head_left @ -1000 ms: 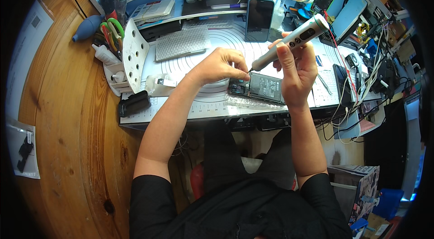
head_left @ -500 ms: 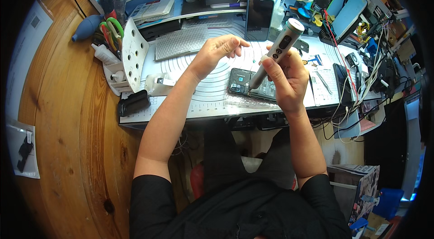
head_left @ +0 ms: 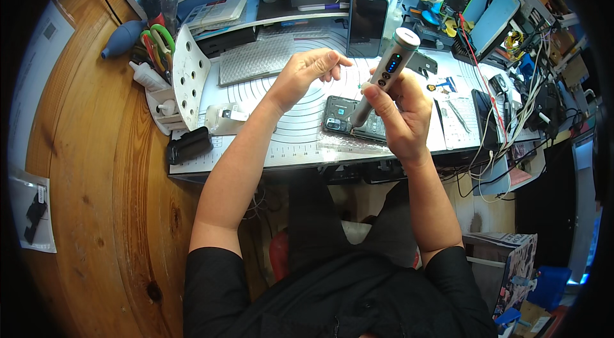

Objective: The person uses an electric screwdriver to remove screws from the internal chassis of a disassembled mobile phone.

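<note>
Since half a second ago the left hand [head_left: 306, 76] has drifted a bit further up off the opened phone [head_left: 353, 118], and the electric screwdriver [head_left: 385, 72] now stands steeper, nearly upright; a second back it was lying almost flat across the bench. Right hand [head_left: 400, 114] is wrapped tight round the lower barrel of the screwdriver, tip down on the phone's insides near the camera end; left hand hovers above the mat [head_left: 288, 133], fingers loosely curled with thumb and fingertips pinched together, can't tell if there's a screw in there. Phone lies flat on the mat right at the front edge; second dark phone [head_left: 366, 24] leans against the shelf behind; white perforated stand [head_left: 190, 76] off to the left.
</note>
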### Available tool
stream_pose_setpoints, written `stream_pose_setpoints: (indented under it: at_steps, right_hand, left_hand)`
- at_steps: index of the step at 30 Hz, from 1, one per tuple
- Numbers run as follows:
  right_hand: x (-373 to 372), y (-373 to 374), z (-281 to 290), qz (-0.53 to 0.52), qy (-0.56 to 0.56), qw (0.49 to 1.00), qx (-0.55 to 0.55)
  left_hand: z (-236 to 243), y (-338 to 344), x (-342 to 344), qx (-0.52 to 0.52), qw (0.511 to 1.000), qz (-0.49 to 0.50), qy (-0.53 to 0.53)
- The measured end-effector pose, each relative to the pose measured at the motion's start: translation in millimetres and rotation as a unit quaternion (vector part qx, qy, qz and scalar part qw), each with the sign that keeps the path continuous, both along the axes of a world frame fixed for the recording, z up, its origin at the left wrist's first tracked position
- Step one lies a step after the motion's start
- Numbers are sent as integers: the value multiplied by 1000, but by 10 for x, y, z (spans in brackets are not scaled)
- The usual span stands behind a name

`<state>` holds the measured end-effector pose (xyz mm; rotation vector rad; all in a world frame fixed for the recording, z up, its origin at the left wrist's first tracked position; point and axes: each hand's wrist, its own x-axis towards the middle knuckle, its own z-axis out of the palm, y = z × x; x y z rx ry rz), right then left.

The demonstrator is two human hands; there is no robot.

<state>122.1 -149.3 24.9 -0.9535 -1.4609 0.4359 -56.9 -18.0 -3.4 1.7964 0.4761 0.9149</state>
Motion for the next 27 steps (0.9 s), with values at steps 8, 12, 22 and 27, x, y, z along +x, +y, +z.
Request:
stream_pose_setpoints:
  at_steps: [8, 12, 22, 27]
  right_hand:
    - [-5, -11, 14, 8, -10, 1000, 2]
    - [-9, -12, 24, 15, -18, 1000, 12]
    - [1, -15, 22, 16, -34, 999, 9]
    - [-1, -22, 32, 20, -34, 999, -1]
  left_hand:
    - [-3, 2, 4, -1, 1000, 0, -1]
    - [-7, 7, 2, -4, 1000, -3, 2]
    - [-25, 18, 4, -5, 1000, -2, 3]
    - [-20, 16, 2, -5, 1000, 1, 5]
